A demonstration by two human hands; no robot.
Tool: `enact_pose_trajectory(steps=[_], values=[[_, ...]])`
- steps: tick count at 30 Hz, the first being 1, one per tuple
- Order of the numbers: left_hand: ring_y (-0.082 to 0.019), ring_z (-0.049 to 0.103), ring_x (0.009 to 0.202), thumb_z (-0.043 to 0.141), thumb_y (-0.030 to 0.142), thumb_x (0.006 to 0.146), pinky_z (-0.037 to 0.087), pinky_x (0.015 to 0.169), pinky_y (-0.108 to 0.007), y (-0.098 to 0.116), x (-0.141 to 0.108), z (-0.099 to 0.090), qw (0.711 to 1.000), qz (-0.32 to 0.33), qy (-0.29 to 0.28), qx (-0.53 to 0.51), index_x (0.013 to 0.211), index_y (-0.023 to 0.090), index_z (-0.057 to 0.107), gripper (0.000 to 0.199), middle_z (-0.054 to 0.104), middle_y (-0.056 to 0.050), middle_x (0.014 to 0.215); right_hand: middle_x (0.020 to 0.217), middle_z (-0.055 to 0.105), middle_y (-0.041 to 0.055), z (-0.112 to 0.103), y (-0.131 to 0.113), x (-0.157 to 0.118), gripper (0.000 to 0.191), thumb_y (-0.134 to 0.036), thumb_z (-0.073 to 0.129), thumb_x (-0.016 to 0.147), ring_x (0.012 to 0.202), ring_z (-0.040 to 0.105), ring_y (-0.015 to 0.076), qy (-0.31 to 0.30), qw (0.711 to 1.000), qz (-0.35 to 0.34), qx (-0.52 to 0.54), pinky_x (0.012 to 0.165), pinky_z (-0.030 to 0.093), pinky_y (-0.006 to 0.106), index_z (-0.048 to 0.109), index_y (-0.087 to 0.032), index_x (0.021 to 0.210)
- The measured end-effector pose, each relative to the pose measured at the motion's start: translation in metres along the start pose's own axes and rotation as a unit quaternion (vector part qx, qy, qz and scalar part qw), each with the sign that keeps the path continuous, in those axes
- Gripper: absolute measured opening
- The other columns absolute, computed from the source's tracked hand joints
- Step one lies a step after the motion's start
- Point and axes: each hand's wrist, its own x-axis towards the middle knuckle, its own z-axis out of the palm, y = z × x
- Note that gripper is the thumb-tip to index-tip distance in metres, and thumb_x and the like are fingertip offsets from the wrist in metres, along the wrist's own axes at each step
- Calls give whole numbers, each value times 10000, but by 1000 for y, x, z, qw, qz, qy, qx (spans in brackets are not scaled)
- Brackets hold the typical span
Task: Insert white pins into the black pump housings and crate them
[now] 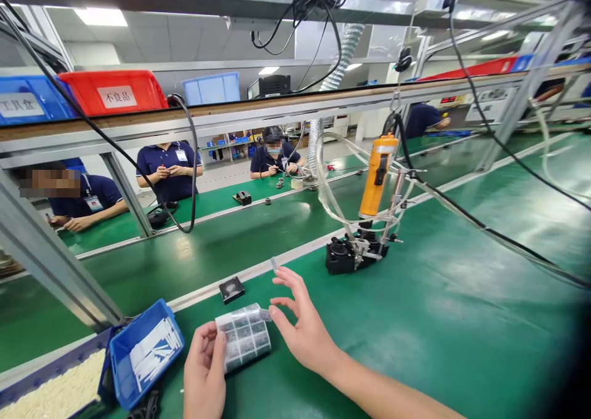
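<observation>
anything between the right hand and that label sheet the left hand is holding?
Nothing visible. The right hand is open right beside the label sheet, fingertips at its right edge, a small clear piece at one fingertip. The left hand holds the sheet's left edge.

The counter [462,296] is glossy green with a white stripe. At 7 o'clock, a blue bin [120,357] holds white strips. The sheet of labels [244,336] shows a grey-and-white grid. At 1 o'clock, the screwdriver [377,176] is orange; overhead bins are red [113,90] and blue [28,99].
</observation>
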Motion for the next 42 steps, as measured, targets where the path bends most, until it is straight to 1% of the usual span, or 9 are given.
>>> enact_pose_trajectory(steps=[6,12,14,17,19,22,35,40,42], values=[[-247,760,992,868,621,799,646,859,-292,-4,6,-7,1000,-4,-1,0,1070,186,685,544,772,-78,1033,1549,401,160,-2,12,6,748,-363,781,843,1442,456,325,6,982,162,99,998,625,470,400,-286,1482],[-349,673,1309,678,567,982,615,1028,-462,-7,5,-14,992,41,-13,117,1386,220,549,548,653,-184,1414,1502,454,138,0,6,3,830,-259,805,814,1135,639,220,-33,971,170,168,844,608,365,359,-329,1510],[-373,505,1508,609,434,1045,511,1176,-564,-1,2,-15,958,162,-18,235,1479,275,523,470,496,-172,1623,1422,510,109,1,-2,-1,828,-222,771,860,949,657,159,-67,967,178,169,843,598,372,320,-359,1541],[-374,395,1598,599,254,1045,319,1294,-704,7,3,-15,855,320,-152,380,1583,336,449,564,482,-128,1681,1350,535,90,0,-14,-5,814,-195,730,902,841,637,132,-119,967,162,156,868,603,403,299,-378,1568],[-369,506,1530,595,215,1047,311,1259,-790,9,7,-15,813,331,-233,418,1594,354,412,594,621,-115,1576,1445,469,116,-1,-19,-6,787,-184,704,921,975,646,172,-141,972,127,137,880,617,408,318,-395,1574],[-324,701,1310,600,245,1064,332,1197,-857,7,11,-14,815,299,-265,419,1490,374,494,457,766,-66,1365,1623,263,114,-2,-20,-6,759,-161,661,947,1256,565,249,-152,980,61,109,834,644,371,350,-446,1577],[-169,668,696,571,138,1054,515,963,-458,10,10,-12,799,405,-203,395,1117,240,690,169,737,10,814,1634,261,161,-2,-3,-9,689,-71,556,1005,1280,592,231,-129,987,-80,45,815,717,313,379,-359,1606],[-165,618,651,542,119,1046,520,922,-445,15,7,-11,790,414,-191,410,1037,237,682,183,671,27,739,1550,463,169,-9,-6,-14,751,34,515,1003,1265,678,236,-177,935,-288,-105,943,698,362,366,-355,1629],[-164,608,647,528,106,1036,516,938,-452,16,7,-12,782,423,-190,416,1007,233,676,198,645,31,720,1311,663,129,-10,-11,-16,698,-85,580,1043,1076,761,229,-214,930,-276,-117,878,714,363,336,-337,1646]])
